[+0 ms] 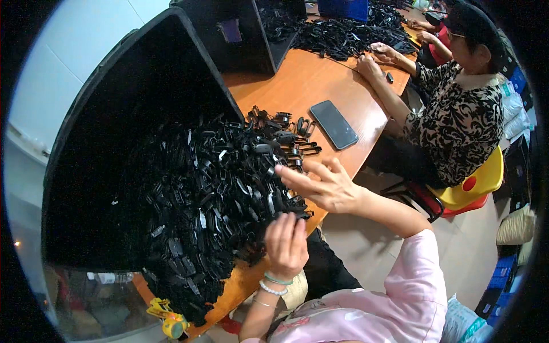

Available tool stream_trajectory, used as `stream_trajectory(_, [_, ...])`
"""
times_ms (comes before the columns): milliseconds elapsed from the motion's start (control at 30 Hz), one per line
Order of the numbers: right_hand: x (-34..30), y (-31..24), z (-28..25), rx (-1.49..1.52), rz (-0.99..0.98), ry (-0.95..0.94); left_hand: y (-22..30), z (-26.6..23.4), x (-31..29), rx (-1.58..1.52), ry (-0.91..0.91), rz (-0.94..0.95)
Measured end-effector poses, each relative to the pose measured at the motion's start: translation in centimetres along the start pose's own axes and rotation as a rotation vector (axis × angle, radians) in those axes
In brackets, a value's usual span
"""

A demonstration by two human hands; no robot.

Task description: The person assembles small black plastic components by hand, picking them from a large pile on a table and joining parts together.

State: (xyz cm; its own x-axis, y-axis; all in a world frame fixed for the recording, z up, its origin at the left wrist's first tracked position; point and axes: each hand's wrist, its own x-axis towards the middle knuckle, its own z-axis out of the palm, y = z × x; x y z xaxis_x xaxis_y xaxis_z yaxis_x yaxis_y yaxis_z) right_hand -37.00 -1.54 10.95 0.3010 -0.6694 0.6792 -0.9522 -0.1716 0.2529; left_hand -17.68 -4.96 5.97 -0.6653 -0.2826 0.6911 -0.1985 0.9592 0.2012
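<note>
By the black parts (223,197), the right hand (327,186) has its grip apart; for the left hand (286,248) I cannot tell.

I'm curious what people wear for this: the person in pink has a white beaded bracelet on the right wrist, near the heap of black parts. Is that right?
Not quite: the head view shows the white beaded bracelet on the left wrist, near the heap of black parts.

Corners blackened, edges bowed; glare caught on orange-brown counter (303,77); interior of black bin (137,94) sunk in deep shadow.
</note>
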Motion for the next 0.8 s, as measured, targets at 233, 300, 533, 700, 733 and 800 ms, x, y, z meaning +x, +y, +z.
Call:
stream_trajectory(233, [-0.8,-2.5,-2.8,-0.136,-0.171,0.061,2.1,-5.4,5.7,0.043,0.145,-0.052])
stream_trajectory(300, [-0.8,-2.9,-3.3,-0.157,-0.191,0.077,2.7,-5.4,5.6,0.024,0.151,-0.070])
stream_trajectory(533, [-1.7,-6.0,-3.1,-0.182,-0.269,-0.035,5.9,-5.5,3.5,-0.152,0.144,-0.099])
stream_trajectory(700, [-3.7,-8.7,-2.8,0.035,-0.182,-0.228,5.1,-4.9,1.6,-0.255,0.125,-0.351])
stream_trajectory(733, [-3.2,-9.1,-3.0,0.052,-0.137,-0.233,5.7,-4.9,0.8,-0.305,0.095,-0.378])
stream_trajectory(800, [-2.7,-9.4,-2.9,0.103,-0.073,-0.309,6.2,-4.4,-0.2,-0.383,0.083,-0.342])
